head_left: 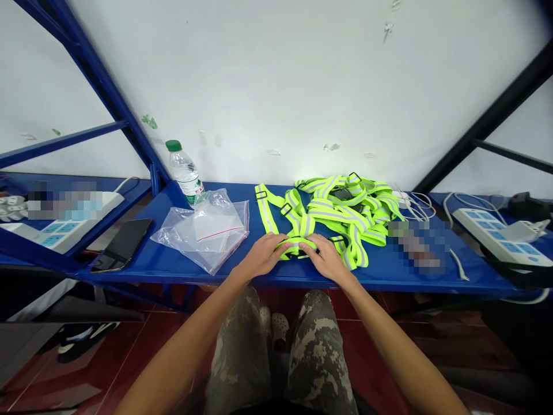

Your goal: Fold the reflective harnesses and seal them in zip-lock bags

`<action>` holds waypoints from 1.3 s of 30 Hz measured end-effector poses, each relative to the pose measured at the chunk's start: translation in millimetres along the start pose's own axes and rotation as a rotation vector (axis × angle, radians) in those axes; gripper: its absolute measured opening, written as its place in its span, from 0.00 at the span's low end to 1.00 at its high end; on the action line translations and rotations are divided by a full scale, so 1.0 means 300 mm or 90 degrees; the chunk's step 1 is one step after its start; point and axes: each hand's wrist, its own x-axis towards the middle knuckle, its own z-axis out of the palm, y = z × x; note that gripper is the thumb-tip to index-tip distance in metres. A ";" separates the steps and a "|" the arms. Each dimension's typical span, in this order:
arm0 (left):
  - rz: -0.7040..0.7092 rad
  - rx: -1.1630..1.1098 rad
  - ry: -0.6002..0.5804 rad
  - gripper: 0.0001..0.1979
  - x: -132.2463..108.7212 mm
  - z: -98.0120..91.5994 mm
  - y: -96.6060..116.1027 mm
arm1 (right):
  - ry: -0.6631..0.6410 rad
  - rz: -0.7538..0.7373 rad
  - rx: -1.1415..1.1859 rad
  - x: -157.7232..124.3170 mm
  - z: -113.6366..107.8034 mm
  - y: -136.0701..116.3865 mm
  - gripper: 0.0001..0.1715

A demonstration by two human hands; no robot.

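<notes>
Both hands are at the front edge of the blue table, on a neon-yellow reflective strap (pixel 297 246) with a grey stripe. My left hand (pixel 266 252) is closed on the strap's left part, thumb on top. My right hand (pixel 325 255) grips it from the right, a short way off. Fingers under the strap are partly hidden. From there, straps with black slider buckles (pixel 261 195) run toward the wall. A tangled pile of reflective straps (pixel 367 207) lies just behind and right of my right hand. To the left are clear plastic zip bags (pixel 209 227).
A water bottle (pixel 185 173) with a green cap stands near the wall. A black phone (pixel 123 245) lies at the table's left end. White cables (pixel 421 206) and a pixelated item are on the right. Power strips (pixel 503 233) sit at both sides, beside metal frame posts.
</notes>
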 end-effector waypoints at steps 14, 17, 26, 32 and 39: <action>0.024 0.042 0.016 0.20 0.035 0.052 -0.042 | -0.017 0.014 -0.053 0.050 0.019 -0.001 0.19; 0.027 0.002 0.086 0.13 0.028 0.056 -0.045 | -0.097 -0.034 -0.121 0.091 0.001 -0.011 0.21; -0.082 0.135 0.178 0.07 0.026 0.060 -0.004 | -0.030 0.048 -0.098 0.127 0.074 0.014 0.15; -0.091 0.256 0.162 0.15 -0.010 0.088 0.066 | 0.040 0.112 -0.051 0.142 0.101 0.003 0.11; -0.073 0.339 0.042 0.14 0.012 0.076 0.081 | 0.090 0.104 -0.056 0.127 0.109 0.004 0.05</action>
